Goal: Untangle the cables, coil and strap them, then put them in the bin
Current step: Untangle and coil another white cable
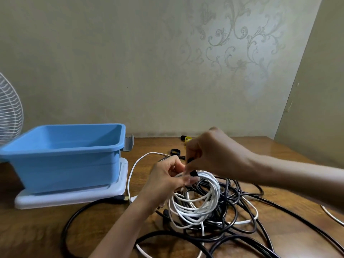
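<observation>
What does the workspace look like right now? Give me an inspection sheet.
Surface: wooden table.
Job's things: blue bin on a white lid, nothing seen inside; white coil in hand.
Clutter: spare strap rolls near the wall.
Grippers: left hand grips the white coil; right hand pinches a black strap at its top.
Cables: black cables tangled beneath and beside the coil.
Surroundings: fan at left, patterned wall.

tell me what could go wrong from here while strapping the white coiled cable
1. The white coiled cable lies on top of the tangled black cables, so the black strap pinched by the right hand could catch a black strand too.
2. The left hand grips only one side of the coil, so the lower loops may splay before the strap closes.
</observation>
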A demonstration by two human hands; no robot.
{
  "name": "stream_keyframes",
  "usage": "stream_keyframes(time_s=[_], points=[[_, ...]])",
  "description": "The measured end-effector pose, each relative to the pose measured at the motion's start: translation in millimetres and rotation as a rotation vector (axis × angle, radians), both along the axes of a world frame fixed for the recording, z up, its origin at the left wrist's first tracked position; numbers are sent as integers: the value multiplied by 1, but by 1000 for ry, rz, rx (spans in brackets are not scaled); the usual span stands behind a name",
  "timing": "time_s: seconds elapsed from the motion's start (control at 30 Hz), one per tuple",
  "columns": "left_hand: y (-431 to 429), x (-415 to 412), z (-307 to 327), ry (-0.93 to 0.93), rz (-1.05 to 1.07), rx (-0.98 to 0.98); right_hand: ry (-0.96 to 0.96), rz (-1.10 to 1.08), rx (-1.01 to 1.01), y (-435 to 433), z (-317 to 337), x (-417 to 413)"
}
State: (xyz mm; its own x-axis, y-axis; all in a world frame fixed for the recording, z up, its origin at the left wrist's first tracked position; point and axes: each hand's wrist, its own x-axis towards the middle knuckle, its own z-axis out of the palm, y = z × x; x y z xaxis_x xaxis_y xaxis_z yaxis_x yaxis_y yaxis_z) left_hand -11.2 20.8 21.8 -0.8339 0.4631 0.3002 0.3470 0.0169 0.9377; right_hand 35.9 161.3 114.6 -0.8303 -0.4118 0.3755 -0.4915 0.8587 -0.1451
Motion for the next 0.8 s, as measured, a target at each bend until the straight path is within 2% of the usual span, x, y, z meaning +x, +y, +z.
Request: stream_keyframes(time_s=[0.1, 0.17, 0.3, 0.4, 0.6, 0.73, 0.8], points=[[-1, -1, -1, -96, -44, 90, 279, 193, 142, 9, -23, 7], [-1, -1, -2, -133, -51, 121, 382, 271, 227, 19, -43, 5], [-2, -3, -3, -261, -116, 236, 571, 270, 92, 26, -75, 3], [-2, -4, -2, -398, -210, 322, 695, 257, 79, 25, -87, -2], [-10, -7, 3, -511, -381, 479, 779, 177, 55, 34, -82, -14], [-6, -10, 0, -415, -273, 329, 589, 253, -113, 32, -78, -15], [-3, -9, -2, -404, -255, 323, 536, 274, -185, 31, -80, -16]])
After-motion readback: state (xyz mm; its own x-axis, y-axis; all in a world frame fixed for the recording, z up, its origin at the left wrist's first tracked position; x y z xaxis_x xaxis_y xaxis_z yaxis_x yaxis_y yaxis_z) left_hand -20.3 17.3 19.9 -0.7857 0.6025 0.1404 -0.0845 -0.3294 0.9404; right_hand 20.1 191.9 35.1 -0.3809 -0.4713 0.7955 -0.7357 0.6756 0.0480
